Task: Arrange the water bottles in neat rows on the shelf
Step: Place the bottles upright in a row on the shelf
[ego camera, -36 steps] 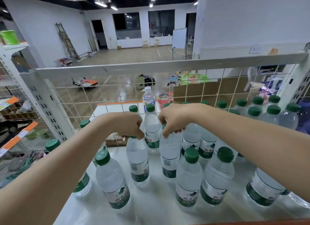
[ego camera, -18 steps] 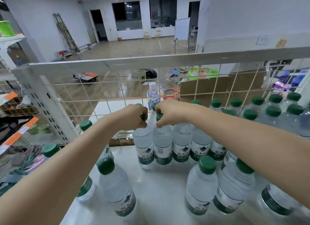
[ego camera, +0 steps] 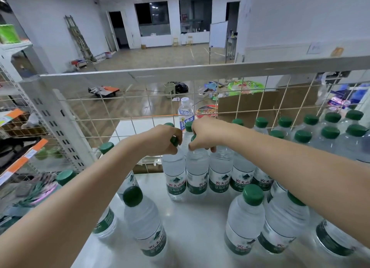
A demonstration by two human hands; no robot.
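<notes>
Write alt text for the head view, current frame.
Two hands grip the necks of neighbouring water bottles at the left end of a row on a white shelf: left hand, right hand. Loose bottles stand nearer; a wire grid backs the shelf.

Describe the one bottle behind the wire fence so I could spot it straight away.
Start at the wire mesh panel along the back of the shelf. Just beyond it, above the person's right hand, one bottle stands alone. Unlike the green-capped bottles crowding the shelf, it has a white cap and a blue label.
</notes>
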